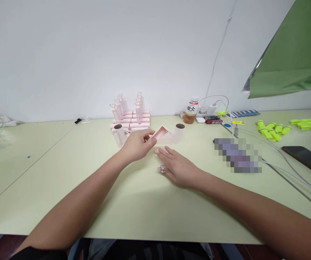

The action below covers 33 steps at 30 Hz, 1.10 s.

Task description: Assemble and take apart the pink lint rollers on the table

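My left hand (138,144) is closed on a pink tube (161,133), held slanted above the pale green table (63,180). Just right of it, my right hand (175,164) lies flat on the table with fingers stretched out. A small clear cap (162,168) sits on the table against its thumb. Behind the hands is a stack of pink tubes (134,121) with several clear heart-topped pieces standing upright. A translucent tube (179,133) stands upright to the right of the held one.
A drink bottle (192,110) stands by the wall near a charger and white cables (280,155). Yellow-green plastic parts (273,130) lie at the far right. A dark phone (305,159) rests near the right edge. Green sheet (293,54) hangs upper right.
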### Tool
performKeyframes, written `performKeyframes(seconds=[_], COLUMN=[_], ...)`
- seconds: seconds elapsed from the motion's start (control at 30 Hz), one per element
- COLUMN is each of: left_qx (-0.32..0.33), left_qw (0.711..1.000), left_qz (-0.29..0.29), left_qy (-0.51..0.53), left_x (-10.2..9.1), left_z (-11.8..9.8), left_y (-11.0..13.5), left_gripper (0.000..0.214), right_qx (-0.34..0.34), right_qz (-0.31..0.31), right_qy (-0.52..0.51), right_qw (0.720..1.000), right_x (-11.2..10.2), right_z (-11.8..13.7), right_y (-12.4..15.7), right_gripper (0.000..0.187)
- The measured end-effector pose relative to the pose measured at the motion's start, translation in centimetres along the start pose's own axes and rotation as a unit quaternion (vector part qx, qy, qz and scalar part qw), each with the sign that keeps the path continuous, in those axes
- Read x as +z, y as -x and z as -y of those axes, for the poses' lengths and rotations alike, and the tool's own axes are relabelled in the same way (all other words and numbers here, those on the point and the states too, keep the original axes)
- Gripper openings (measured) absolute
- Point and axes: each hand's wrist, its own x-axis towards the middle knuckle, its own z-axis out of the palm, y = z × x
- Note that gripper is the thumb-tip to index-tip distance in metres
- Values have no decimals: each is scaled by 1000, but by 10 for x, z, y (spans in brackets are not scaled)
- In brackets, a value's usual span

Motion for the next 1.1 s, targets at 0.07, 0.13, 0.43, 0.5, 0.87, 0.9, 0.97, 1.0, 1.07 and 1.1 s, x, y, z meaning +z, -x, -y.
performKeyframes(seconds=[0.07, 0.13, 0.43, 0.5, 0.87, 0.9, 0.97, 1.0, 1.07, 1.1], left_qx=[28, 45, 91, 103, 124, 122, 119, 118, 120, 121], left_qw=[993, 974, 888, 877, 846, 844, 841, 841, 840, 840], left_qz=[6, 20, 120, 136, 177, 182, 190, 193, 195, 197], left_qy=[-113, -223, -434, -449, -487, -489, -492, -492, -491, -490], left_x=[0, 3, 41, 47, 51, 52, 53, 54, 55, 55], left_z=[-1, 0, 11, 15, 16, 16, 17, 17, 17, 17], left_y=[-13, -27, -67, -66, -69, -70, -72, -73, -73, -72], left_gripper=[22, 25, 20, 19, 20, 21, 23, 23, 22, 21], right_qx=[8, 18, 55, 56, 52, 58, 70, 71, 65, 61], right_qz=[4, 16, 87, 83, 56, 60, 74, 80, 85, 84], right_qy=[1, -8, -27, -31, -35, -31, -22, -17, -15, -17], right_qw=[1000, 1000, 994, 995, 996, 996, 995, 994, 994, 994], right_x=[2, 1, -12, -11, -2, -3, -4, -4, -6, -6], right_z=[0, 0, 11, 11, 8, 10, 14, 16, 19, 20], right_y=[-4, -8, -7, -7, -8, -7, -6, -5, -5, -5], right_gripper=[56, 52, 41, 44, 55, 54, 50, 47, 42, 41])
